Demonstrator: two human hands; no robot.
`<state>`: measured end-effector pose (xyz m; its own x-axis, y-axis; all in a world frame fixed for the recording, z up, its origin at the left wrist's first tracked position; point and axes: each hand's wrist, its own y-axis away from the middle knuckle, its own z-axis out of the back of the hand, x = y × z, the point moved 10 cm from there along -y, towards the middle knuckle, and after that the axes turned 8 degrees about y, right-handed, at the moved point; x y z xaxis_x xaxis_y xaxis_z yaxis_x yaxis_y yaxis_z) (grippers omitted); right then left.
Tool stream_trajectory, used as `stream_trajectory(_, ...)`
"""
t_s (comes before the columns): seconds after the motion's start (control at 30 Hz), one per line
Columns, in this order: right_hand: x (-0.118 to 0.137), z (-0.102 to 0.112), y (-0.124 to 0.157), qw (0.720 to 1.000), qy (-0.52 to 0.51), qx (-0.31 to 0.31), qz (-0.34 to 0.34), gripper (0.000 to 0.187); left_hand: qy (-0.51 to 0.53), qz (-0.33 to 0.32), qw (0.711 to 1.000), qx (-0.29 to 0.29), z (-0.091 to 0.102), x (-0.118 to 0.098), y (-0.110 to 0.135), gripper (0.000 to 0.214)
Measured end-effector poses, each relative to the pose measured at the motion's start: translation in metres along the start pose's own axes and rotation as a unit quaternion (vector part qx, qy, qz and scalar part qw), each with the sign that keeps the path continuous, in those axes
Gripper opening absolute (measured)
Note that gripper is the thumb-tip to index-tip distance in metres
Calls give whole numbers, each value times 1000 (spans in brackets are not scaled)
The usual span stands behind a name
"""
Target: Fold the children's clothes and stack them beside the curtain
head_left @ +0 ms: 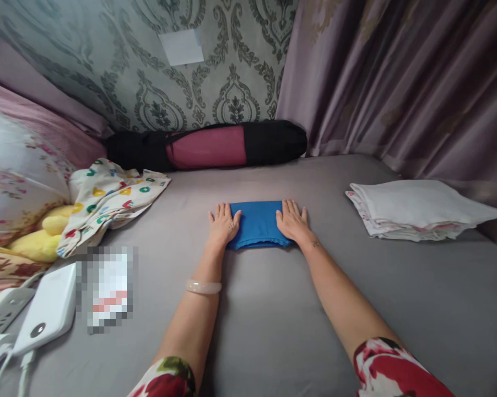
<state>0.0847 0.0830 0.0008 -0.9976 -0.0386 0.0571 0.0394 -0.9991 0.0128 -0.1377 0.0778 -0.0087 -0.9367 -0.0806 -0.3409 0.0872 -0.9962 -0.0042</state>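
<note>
A blue piece of clothing (257, 223) lies folded into a flat rectangle on the grey bed sheet (265, 320). Its near edge is gathered, like an elastic waistband. My left hand (225, 223) rests flat on its left end, fingers stretched away from me. On the right end lies my right hand (292, 220), palm down with the fingers extended and the thumb pointing inward. Neither hand grips the cloth. A pale bangle (203, 286) circles my left forearm.
A stack of folded white cloths (422, 209) sits at right. Along the wall lies a black and dark-pink long bag (207, 147). At left are a patterned cloth (112, 198), a yellow plush (37, 237), a white power bank (48, 309), a power strip (9, 309) and a blurred-out item (110, 289).
</note>
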Motion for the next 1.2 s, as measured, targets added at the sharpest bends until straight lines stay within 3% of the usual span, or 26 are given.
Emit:
stream_trajectory(0.2,6,3,6,1000,12,3,-1,64,-34,-26,998,-40,13,-8,7,70)
stream_trajectory(0.43,9,-3,9,1000,12,5,-3,64,-18,-31,999,6,-3,-10,9,76)
stream_trajectory(0.67,7,-2,8,1000,7,-6,-4,63,-23,-23,999,4,2,-8,9,72)
stream_trajectory(0.83,24,12,15,998,17,-59,11,63,-44,-70,996,-28,10,-38,18,69)
stream_trajectory(0.97,43,10,21,998,19,-55,35,62,-53,-131,990,-23,-4,-66,29,67)
stream_trajectory(1.2,44,-1,21,998,37,-48,36,62,-67,-146,987,-22,-16,-69,35,66)
